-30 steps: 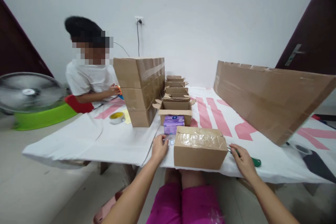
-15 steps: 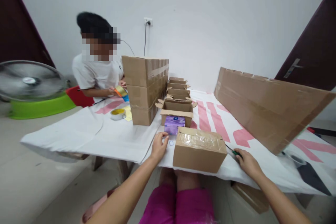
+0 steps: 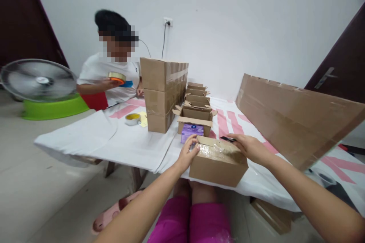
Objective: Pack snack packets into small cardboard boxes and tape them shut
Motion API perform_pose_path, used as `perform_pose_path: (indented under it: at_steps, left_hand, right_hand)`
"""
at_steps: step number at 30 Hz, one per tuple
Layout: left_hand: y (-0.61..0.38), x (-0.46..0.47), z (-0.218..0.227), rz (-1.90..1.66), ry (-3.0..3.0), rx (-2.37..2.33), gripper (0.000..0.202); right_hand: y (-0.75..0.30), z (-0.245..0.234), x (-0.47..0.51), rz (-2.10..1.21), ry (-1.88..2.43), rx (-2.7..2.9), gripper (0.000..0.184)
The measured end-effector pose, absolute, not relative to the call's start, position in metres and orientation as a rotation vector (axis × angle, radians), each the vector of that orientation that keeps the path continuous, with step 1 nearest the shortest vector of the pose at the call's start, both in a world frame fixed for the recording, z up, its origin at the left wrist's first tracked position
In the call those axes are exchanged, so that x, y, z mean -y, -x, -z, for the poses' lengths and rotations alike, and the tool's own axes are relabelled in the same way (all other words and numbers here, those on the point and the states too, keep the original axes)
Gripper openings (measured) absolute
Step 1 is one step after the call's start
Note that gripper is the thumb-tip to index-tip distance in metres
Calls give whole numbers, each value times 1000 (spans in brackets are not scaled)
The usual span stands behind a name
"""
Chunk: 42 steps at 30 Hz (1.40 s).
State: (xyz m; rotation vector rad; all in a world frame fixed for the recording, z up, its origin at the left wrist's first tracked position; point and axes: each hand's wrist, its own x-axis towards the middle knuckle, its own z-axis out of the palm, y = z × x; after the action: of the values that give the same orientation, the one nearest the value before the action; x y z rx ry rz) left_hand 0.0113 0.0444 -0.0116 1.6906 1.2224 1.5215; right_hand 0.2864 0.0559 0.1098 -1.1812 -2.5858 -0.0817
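Observation:
A taped cardboard box [image 3: 218,171] stands at the table's near edge, with clear tape shining along its top. My left hand [image 3: 188,154] is curled against its upper left corner, fingers at the top edge. Over the far right part of the same box, my right hand [image 3: 252,148] is closed on a slim dark utility knife [image 3: 228,139], which points left above the lid; its handle is mostly hidden in the palm. Just behind the box sits a purple printed pack [image 3: 191,133], partly covered by my left fingers.
Open cardboard boxes [image 3: 196,113] run in a row toward the wall. Left of them rises a stack of closed boxes [image 3: 155,95]. A tape roll [image 3: 132,119] lies farther left. Across the table, a person [image 3: 114,72] holds a tape dispenser [image 3: 117,78]. A large cardboard sheet [image 3: 296,117] leans at right.
My right hand has brought the knife from beside the box to above its top. My left hand has moved from the tablecloth onto the box corner. The other person has raised the tape dispenser.

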Motion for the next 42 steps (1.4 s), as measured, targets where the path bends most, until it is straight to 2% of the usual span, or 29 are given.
perform_pose_path:
  at_steps: [5,11,16,23,29,34,42]
  left_hand:
    - [-15,-46,19,-1572,-1622,-1167,15]
    - [-16,-48,23,-1600,-1609,-1103,17]
    - [-17,-48,24,-1609,-1610,-1097,17]
    - [-17,-48,24,-1621,-1590,-1090,19]
    - [-18,-50,26,-1636,-1557,-1060,20]
    - [-17,-51,27,-1632,-1543,-1037,24]
    - [-17,-55,33,-1643,-1519,-1022,23]
  right_hand:
    - [-222,-127,-55,381,1112,2969,44]
    - [-206,-129,-48,627,1119,3045,44]
    - [-225,-125,-41,664,1182,3054,38]
    - [-251,-130,-39,681,1262,3079,44]
    - [-251,-132,-37,762,1239,3020,56]
    - [-235,-123,-36,769,1141,3053,51]
    - [-251,-119,-31,774,1233,3069,48]
